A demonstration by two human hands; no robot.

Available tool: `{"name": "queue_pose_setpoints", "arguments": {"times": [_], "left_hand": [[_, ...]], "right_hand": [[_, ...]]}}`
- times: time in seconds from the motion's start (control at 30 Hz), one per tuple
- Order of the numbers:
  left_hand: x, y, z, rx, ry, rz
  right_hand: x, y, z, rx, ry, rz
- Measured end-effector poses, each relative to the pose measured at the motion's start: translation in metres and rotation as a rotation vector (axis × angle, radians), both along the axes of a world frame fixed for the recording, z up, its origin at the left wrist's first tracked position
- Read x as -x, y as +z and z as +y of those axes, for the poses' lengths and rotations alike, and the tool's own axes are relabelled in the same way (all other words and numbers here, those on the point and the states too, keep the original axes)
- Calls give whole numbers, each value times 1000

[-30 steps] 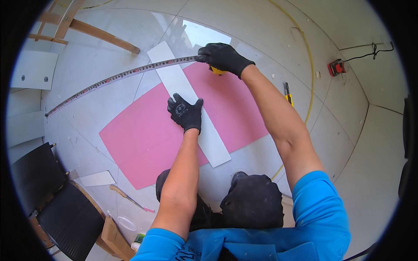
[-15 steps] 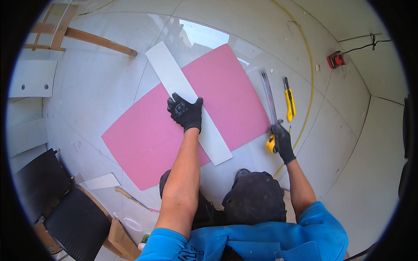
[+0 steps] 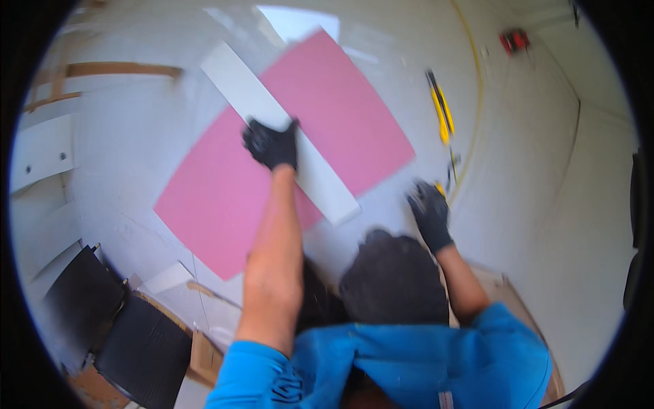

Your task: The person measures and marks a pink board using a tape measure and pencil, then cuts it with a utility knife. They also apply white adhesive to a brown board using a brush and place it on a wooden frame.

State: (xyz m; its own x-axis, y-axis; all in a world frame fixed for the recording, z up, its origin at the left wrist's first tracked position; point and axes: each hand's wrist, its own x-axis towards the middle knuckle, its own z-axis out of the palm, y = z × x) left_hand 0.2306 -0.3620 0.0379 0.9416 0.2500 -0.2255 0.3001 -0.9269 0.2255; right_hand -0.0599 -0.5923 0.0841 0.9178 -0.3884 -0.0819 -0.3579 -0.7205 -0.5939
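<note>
My left hand (image 3: 272, 143), in a black glove, presses on a long white board (image 3: 320, 177), its fingers at one edge and its thumb at the other. The board lies slantwise across a pink sheet (image 3: 347, 116) on the floor. Right of the sheet, my gloved right hand (image 3: 430, 210) is low over the floor. Its fingers are blurred, so their grip is unclear. Part of a yellow thing (image 3: 440, 189) shows at its fingertips. Just beyond lies a thin dark and yellow stick (image 3: 452, 165), then a yellow utility knife (image 3: 440, 109).
A yellow hose or cord (image 3: 479, 82) curves along the floor at the right. Farther off sits a red and black device (image 3: 514, 41). At the lower left stands a black chair (image 3: 143, 347); a wooden frame (image 3: 122, 69) is at the far left.
The view has shifted. The long metal strip that rose from my right hand is no longer visible, nor is the yellow tape measure body beside that hand. My left hand stays on the white board.
</note>
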Motion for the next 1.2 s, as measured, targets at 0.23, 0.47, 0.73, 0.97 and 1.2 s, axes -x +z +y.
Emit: {"name": "queue_pose_setpoints", "arguments": {"times": [0.23, 0.47, 0.73, 0.97, 1.2], "left_hand": [[-11, 34, -13, -46, 86, 23], [-15, 33, -13, -62, 93, 58], [-15, 34, -14, -70, 96, 64], [-15, 25, -5, -110, 35, 52], [-16, 43, -14, -40, 95, 72]], "right_hand": [[-32, -25, 88, -708, -26, 633], [-36, -30, 94, -859, -271, 521], [-35, -36, 93, -839, -254, 505], [-29, -47, 95, -721, -173, 434], [-32, -38, 94, -779, -221, 473]]}}
